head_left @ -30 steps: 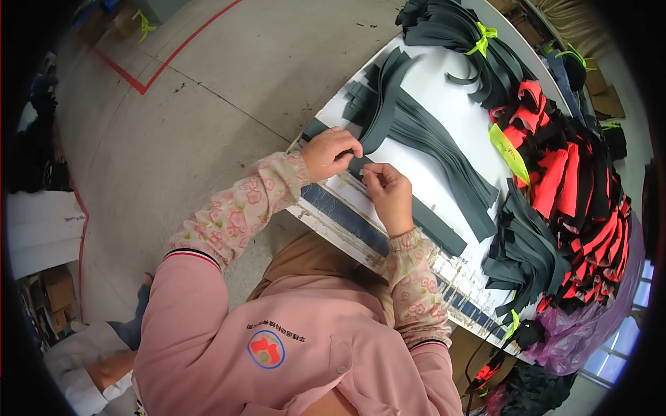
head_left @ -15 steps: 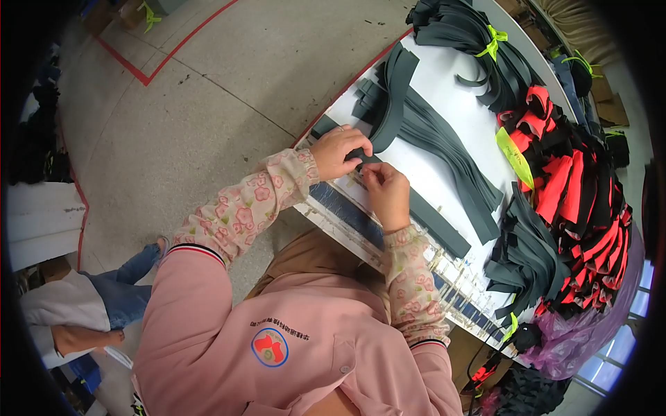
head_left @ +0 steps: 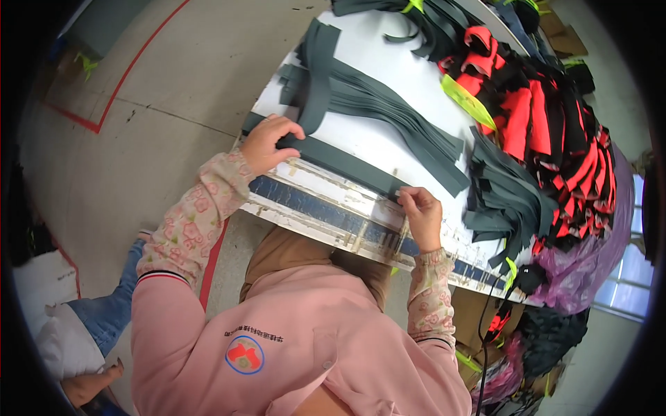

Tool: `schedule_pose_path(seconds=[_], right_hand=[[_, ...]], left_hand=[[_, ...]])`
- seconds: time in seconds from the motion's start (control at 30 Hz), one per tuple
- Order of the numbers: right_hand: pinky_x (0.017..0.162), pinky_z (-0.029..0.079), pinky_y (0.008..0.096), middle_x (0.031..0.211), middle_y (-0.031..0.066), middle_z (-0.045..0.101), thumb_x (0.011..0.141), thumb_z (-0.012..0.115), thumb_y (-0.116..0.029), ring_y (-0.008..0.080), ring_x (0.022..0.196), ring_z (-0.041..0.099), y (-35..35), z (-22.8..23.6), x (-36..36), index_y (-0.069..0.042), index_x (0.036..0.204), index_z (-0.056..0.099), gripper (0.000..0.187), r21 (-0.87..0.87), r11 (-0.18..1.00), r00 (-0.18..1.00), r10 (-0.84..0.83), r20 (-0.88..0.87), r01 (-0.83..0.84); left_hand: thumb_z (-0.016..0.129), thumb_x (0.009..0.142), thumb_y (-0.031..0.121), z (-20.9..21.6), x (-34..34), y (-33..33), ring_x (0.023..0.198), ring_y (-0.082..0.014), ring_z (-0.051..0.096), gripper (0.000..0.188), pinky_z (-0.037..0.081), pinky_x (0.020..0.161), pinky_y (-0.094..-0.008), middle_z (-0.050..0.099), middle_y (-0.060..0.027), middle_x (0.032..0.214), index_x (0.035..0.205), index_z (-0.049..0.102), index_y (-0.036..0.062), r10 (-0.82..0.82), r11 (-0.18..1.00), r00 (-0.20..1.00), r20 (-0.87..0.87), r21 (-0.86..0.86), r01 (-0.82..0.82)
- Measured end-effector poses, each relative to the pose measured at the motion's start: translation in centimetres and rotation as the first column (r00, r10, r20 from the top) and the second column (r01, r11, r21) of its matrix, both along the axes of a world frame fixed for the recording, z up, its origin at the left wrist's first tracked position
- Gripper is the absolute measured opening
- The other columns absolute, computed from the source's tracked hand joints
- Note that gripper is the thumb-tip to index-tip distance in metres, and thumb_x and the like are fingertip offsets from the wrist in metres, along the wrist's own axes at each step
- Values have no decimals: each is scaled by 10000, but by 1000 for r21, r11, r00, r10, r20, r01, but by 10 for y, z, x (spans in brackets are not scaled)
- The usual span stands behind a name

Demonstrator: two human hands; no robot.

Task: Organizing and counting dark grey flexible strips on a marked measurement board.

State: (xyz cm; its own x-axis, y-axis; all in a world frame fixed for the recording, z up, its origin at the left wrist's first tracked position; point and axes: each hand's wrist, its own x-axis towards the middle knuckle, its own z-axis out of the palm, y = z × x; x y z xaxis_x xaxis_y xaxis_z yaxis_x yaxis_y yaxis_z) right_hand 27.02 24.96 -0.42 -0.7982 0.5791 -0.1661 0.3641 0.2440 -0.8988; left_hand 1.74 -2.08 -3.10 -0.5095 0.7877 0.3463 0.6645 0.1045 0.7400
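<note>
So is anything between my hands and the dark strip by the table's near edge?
Nothing visible. The right hand is at the right end of the dark strip, the left hand farther left along it; the strip pile lies beyond.

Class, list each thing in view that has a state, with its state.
Near strip: flat on table
Left hand: curled at near strip
Right hand: pinching near strip's end
Middle strips: overlapping, spread
Far strips: tied with yellow band
Rightmost strips: jumbled
Red and black pieces: heaped
Purple bag: crumpled

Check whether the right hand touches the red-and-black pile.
Apart: the head view shows white tabletop and dark strips between the right hand and the red-and-black pile.
</note>
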Motion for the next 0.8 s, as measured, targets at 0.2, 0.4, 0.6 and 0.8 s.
schedule_pose_path(seconds=[0.2,0.4,0.6,0.8], right_hand=[[608,486,240,699,67,656,889,651,-62,84,633,595,-11,7,0,43,910,675,110,219,976,1000,21,-7,-19],[604,489,244,712,82,662,888,656,-62,89,635,603,-11,-1,2,41,915,674,109,259,966,1000,9,-13,-5],[636,487,227,779,46,674,903,648,-60,81,688,608,-6,1,3,39,945,675,111,114,993,1000,1,-5,0],[672,482,218,827,21,670,920,628,-52,76,735,608,-16,24,-10,39,968,674,113,-58,998,996,21,-83,-26]], left_hand=[[741,731,60,1,2,3,874,-238,535,291,448,814,-331,612,-43,946,987,602,79,21,998,999,47,-61,-18],[734,746,69,2,3,4,865,-225,530,270,450,797,-318,610,-38,939,984,607,77,13,998,999,42,-57,-11],[732,760,80,2,2,4,863,-227,534,254,450,799,-324,615,-40,938,984,612,76,29,999,999,31,-46,-28],[701,813,90,5,-1,-3,899,-270,565,201,454,802,-351,623,-83,963,994,621,57,-19,1000,999,-41,-20,18]])
